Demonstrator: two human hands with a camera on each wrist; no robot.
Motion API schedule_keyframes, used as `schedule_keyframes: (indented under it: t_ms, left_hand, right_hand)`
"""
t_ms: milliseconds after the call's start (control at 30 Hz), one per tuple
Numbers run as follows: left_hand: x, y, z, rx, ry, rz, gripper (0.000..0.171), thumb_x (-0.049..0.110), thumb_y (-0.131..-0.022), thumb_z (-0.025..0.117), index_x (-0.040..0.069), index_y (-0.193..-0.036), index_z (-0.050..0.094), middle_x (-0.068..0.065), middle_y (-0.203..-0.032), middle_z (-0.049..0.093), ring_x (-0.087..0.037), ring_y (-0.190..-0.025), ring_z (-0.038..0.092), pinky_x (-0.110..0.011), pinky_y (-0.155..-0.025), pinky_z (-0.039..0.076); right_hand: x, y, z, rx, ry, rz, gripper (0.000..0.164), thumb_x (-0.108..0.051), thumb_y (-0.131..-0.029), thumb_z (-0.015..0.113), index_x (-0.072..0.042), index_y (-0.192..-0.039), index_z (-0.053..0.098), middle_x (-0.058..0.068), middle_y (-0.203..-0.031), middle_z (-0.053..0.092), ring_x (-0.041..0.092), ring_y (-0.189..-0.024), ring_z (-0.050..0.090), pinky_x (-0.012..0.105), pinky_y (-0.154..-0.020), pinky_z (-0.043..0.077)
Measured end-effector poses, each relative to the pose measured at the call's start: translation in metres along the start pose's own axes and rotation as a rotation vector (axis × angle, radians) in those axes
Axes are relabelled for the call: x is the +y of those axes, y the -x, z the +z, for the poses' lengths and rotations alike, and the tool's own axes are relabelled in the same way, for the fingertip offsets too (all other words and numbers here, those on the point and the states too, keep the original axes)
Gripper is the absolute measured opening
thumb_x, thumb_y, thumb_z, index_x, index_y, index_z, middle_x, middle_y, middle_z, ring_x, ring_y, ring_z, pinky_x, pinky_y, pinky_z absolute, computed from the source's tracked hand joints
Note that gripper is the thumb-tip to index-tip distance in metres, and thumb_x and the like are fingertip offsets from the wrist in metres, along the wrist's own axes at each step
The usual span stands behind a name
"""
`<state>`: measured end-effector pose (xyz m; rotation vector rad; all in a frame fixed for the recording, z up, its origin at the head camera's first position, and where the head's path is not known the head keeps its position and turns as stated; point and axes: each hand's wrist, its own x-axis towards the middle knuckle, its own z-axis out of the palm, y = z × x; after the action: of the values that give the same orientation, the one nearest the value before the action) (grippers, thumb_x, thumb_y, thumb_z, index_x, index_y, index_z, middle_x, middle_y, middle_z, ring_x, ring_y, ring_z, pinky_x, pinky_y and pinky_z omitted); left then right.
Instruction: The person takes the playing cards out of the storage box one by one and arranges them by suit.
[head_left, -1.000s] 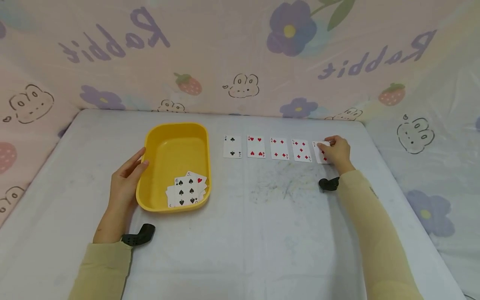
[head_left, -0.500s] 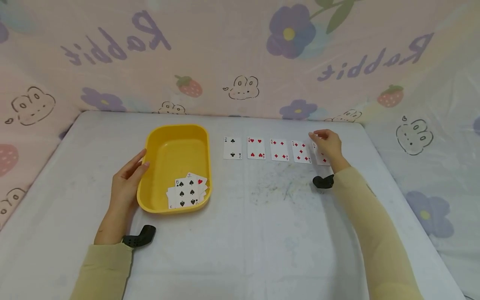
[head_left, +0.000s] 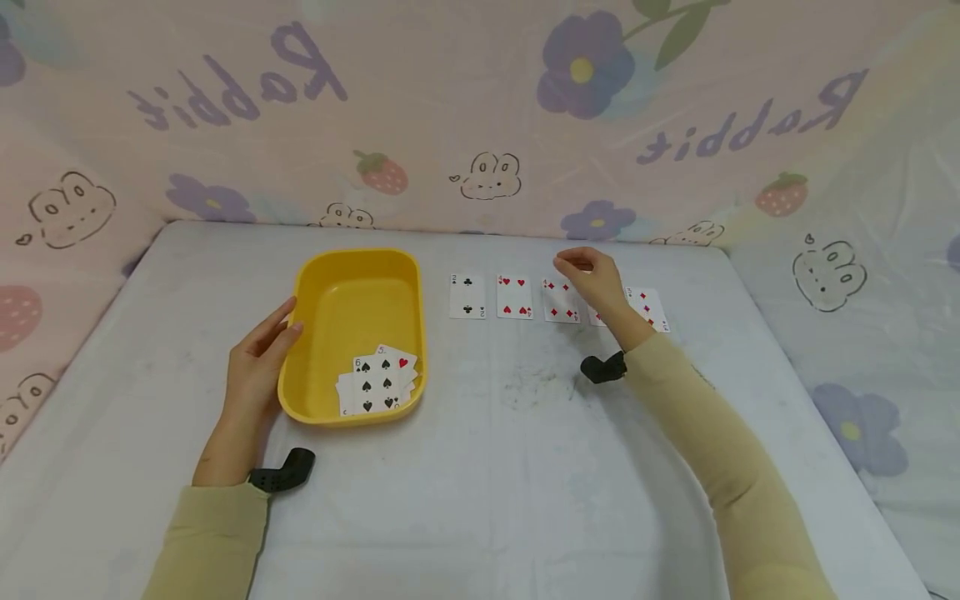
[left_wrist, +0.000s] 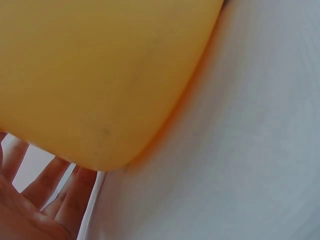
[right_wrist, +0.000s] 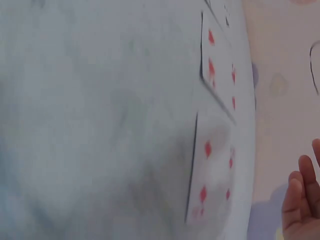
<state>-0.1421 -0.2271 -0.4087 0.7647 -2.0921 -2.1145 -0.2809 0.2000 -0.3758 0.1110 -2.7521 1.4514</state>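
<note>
My left hand (head_left: 255, 358) holds the left rim of a yellow plastic tray (head_left: 330, 325), thumb at the rim and fingers along the outer wall. In the left wrist view the fingers pass behind the tray. Several playing cards (head_left: 371, 385) lie overlapping in its near right corner, a six of spades on top. Empty and loosely bent, my right hand (head_left: 596, 279) hovers over a row of face-up cards. The row has a two of clubs (head_left: 468, 297), a four of hearts (head_left: 514, 297), a four of diamonds (head_left: 558, 308), a mostly hidden diamond card and another diamond card (head_left: 648, 310).
A white cloth (head_left: 465, 500) covers the table, with dark smudges in front of the cards. Patterned curtains rise at the back and both sides. A black wrist device (head_left: 285, 471) sits at the left wrist and another (head_left: 602, 368) at the right.
The right hand has let go of the rightmost card, leaving it flat on the table, and has moved left above the row. The left hand stays at the tray.
</note>
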Motion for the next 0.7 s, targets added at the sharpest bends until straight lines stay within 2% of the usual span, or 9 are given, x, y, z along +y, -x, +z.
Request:
schedule_keyframes:
  t_ms: [133, 267, 500, 700]
  left_hand:
    - [0.001, 0.001, 0.0, 0.008, -0.001, 0.0, 0.045, 0.043, -0.086, 0.068, 0.042, -0.13, 0.058, 0.005, -0.137, 0.046, -0.007, -0.113, 0.041, -0.001, -0.075, 0.046]
    - [0.001, 0.001, -0.001, 0.008, -0.006, -0.007, 0.045, 0.044, -0.086, 0.068, 0.043, -0.13, 0.057, 0.003, -0.139, 0.046, -0.007, -0.114, 0.041, -0.002, -0.076, 0.046]
    - [0.001, 0.001, 0.0, -0.004, 0.013, -0.004, 0.046, 0.043, -0.086, 0.068, 0.043, -0.13, 0.057, 0.004, -0.146, 0.042, -0.008, -0.119, 0.039, -0.003, -0.079, 0.046]
    - [0.001, 0.002, 0.002, -0.002, 0.027, 0.008, 0.044, 0.04, -0.087, 0.068, 0.04, -0.13, 0.058, 0.005, -0.138, 0.046, -0.007, -0.113, 0.041, -0.003, -0.078, 0.046]
  right_hand:
    - [-0.018, 0.003, 0.016, -0.04, -0.012, -0.04, 0.035, -0.028, -0.094, 0.06, -0.004, -0.119, 0.062, 0.014, -0.118, 0.062, 0.026, -0.112, 0.055, 0.034, -0.086, 0.048]
    - [-0.035, 0.004, 0.033, -0.099, -0.014, -0.047, 0.034, -0.028, -0.094, 0.061, -0.006, -0.119, 0.063, 0.012, -0.118, 0.063, 0.025, -0.112, 0.055, 0.037, -0.089, 0.048]
    - [-0.065, 0.004, 0.064, -0.228, -0.022, -0.023, 0.029, -0.024, -0.092, 0.064, -0.007, -0.116, 0.065, 0.011, -0.112, 0.065, 0.023, -0.104, 0.058, 0.034, -0.089, 0.048]
    - [-0.089, 0.008, 0.091, -0.32, -0.027, -0.01, 0.031, -0.028, -0.091, 0.064, -0.01, -0.116, 0.065, 0.008, -0.111, 0.065, 0.021, -0.101, 0.057, 0.033, -0.091, 0.05]
